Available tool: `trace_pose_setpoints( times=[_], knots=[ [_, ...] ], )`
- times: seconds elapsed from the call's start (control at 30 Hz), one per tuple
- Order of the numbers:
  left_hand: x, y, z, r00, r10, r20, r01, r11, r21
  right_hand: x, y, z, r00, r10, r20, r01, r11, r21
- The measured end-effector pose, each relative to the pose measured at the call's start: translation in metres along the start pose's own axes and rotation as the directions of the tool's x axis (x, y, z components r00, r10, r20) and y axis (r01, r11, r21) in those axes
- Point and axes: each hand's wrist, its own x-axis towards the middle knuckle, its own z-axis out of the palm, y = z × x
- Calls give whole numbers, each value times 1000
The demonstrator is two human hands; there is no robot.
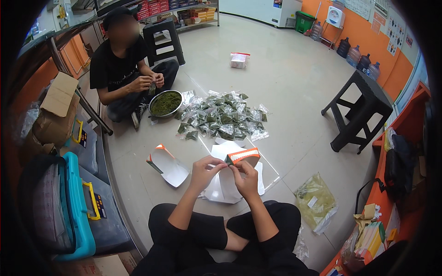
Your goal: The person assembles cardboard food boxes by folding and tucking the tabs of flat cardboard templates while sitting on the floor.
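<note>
A folded card carton (248, 156) with an orange and white edge is held above the floor, near and slightly right of the middle; its near-left corner is pinched between the closed thumb and fingers of the left hand (208, 170), and it is gripped along its near side by the closed fingers of the right hand (246, 178); just below, white card pieces (223, 186) are spread on the floor; a second carton (171, 169) is seen standing open to the left; on the far side, small clear bags (221, 117) of green filling are heaped, with a metal bowl (177, 110) of green matter set at the heap's left; beside the bowl, a small bag (152, 88) is held by a seated co-worker (120, 69); a yellowish plastic bag (316, 202) is laid on the right.
</note>
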Motion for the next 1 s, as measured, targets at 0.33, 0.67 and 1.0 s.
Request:
trace_pose_setpoints(
  times=[0.33, 0.67, 1.0],
  knots=[
    [1, -2, -5, 999, 24, 35, -24, 1000, -5, 1, -3, -3, 999, 3, 37, -4, 1000, 30],
    [-1, 11, -7, 996, -9, 89, 18, 995, -103, -2, -7, -6, 997, 13, 74, -19, 996, 89],
    [-1, 16, -15, 988, -28, 150, 42, 995, -92, -2, -13, -7, 987, -46, 153, 36, 997, 66]
  ],
)
